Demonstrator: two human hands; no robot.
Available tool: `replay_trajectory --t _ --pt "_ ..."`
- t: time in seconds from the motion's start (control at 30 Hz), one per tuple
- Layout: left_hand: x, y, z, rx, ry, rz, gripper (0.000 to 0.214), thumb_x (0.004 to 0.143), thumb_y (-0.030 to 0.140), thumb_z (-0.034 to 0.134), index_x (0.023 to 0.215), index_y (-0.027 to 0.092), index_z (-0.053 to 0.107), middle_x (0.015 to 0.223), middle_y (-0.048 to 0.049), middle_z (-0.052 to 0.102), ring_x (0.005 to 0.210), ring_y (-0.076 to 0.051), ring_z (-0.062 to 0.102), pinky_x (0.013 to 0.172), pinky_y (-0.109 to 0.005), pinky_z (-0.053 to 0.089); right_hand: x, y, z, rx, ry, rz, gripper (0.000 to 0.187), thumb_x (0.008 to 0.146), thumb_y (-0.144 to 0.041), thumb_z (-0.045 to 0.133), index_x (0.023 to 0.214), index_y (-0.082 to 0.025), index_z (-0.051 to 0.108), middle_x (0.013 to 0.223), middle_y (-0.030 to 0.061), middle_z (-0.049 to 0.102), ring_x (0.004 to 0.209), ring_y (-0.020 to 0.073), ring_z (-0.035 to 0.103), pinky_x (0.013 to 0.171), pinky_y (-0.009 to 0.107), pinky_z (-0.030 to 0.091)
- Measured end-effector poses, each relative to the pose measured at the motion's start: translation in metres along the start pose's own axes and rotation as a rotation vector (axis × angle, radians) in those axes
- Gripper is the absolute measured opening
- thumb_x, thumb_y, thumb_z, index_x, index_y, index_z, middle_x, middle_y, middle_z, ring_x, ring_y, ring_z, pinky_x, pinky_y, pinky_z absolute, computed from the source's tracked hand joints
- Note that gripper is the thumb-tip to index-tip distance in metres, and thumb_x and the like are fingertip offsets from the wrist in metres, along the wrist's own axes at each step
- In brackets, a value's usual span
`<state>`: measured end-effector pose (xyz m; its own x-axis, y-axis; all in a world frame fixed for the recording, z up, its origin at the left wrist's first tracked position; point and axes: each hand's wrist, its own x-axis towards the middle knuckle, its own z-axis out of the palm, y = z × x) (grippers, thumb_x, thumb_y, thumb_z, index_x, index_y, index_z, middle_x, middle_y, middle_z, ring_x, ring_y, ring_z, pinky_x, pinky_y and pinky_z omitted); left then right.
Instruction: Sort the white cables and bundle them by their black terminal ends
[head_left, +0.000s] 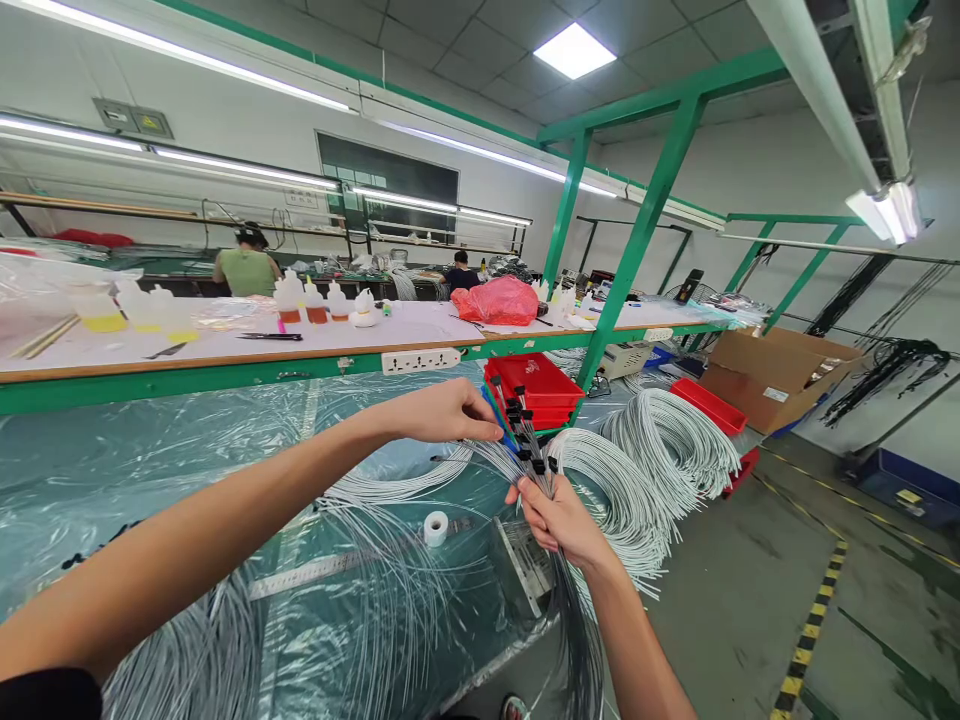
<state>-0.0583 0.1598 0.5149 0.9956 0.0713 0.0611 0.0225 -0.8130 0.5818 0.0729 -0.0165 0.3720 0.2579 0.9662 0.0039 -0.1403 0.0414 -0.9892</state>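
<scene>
My right hand [561, 518] is closed around a bundle of thin white cables [534, 452] whose black tips stick up above my fingers. My left hand [450, 410] reaches across from the left and pinches one cable end at the top of that bundle. More white cables [390, 590] fan out over the plastic-covered bench [150, 470] below my arms. A small roll of white tape [436, 527] lies on the bench near my right wrist.
Coils of white cable [675, 440] hang at the bench's right end beside red trays [536, 385]. A shelf [225, 350] above holds bottles and a red bag [496, 300]. Two people work at far benches. A cardboard box [780, 375] and a striped floor line stand right.
</scene>
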Motion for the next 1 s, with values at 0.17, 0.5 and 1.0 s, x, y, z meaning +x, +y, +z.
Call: replay_trajectory --t 0.17,0.5,1.0 --pt "0.001 -0.001 -0.002 -0.051 -0.071 -0.048 0.040 0.087 0.050 0.057 0.065 0.016 0.062 0.057 0.0042 0.035 0.054 -0.010 0.027 0.053 -0.025 0.024 0.000 0.001 -0.002 -0.001 -0.001 -0.003 0.054 0.079 -0.068 0.068 0.081 -0.015 0.061 0.043 -0.0126 0.035 0.028 0.0026 0.022 0.026 0.015 0.019" --pt "0.005 -0.006 -0.001 -0.012 -0.057 -0.027 0.044 0.089 0.053 0.054 0.068 0.016 0.065 0.057 0.0035 0.045 0.054 -0.010 0.034 0.054 -0.024 0.028 0.003 0.004 -0.004 0.009 -0.003 0.002 0.053 0.079 -0.068 0.068 0.082 -0.015 0.061 0.042 -0.0129 0.034 0.028 0.0031 0.022 0.026 0.015 0.019" --pt "0.011 0.011 0.019 0.213 0.182 0.004 0.024 0.084 0.041 0.067 0.082 0.018 0.076 0.089 -0.0043 0.078 0.081 -0.018 0.066 0.108 -0.043 0.031 0.005 0.005 -0.002 0.009 0.042 0.011 0.056 0.076 -0.071 0.069 0.080 -0.016 0.061 0.041 -0.0131 0.033 0.027 0.0031 0.022 0.025 0.015 0.018"
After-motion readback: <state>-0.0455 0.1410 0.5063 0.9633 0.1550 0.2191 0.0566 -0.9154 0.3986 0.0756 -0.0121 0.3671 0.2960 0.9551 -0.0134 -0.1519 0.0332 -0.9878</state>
